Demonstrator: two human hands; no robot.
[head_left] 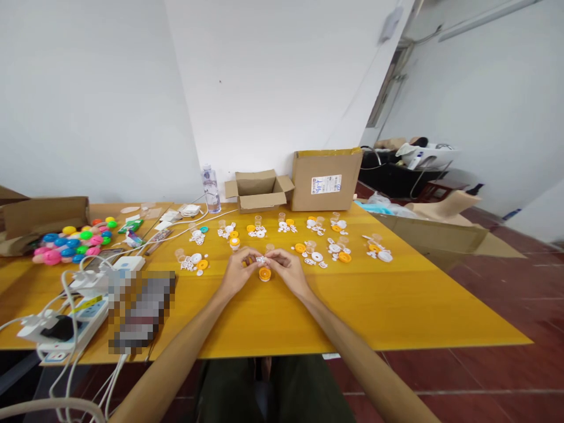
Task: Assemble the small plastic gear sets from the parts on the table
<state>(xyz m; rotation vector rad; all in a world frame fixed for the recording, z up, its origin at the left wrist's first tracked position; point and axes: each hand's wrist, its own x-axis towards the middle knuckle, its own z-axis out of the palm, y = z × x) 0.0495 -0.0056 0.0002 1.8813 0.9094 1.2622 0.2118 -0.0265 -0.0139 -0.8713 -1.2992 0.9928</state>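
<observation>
Fingertips together over the middle of the table, my left hand and my right hand both pinch a small white piece with dark dots. Just below them stands a small round orange-and-white part. Behind my left hand is another round part, white with an orange rim. Small groups of parts lie in an arc around my hands. Among them are a clear cup, an orange ring and a white disc, along with dotted white pieces.
An open cardboard box and a taller carton stand at the back beside a water bottle. To the left are a power strip with cables, a pixelated dark object and colourful balls. A large carton sits right of the table.
</observation>
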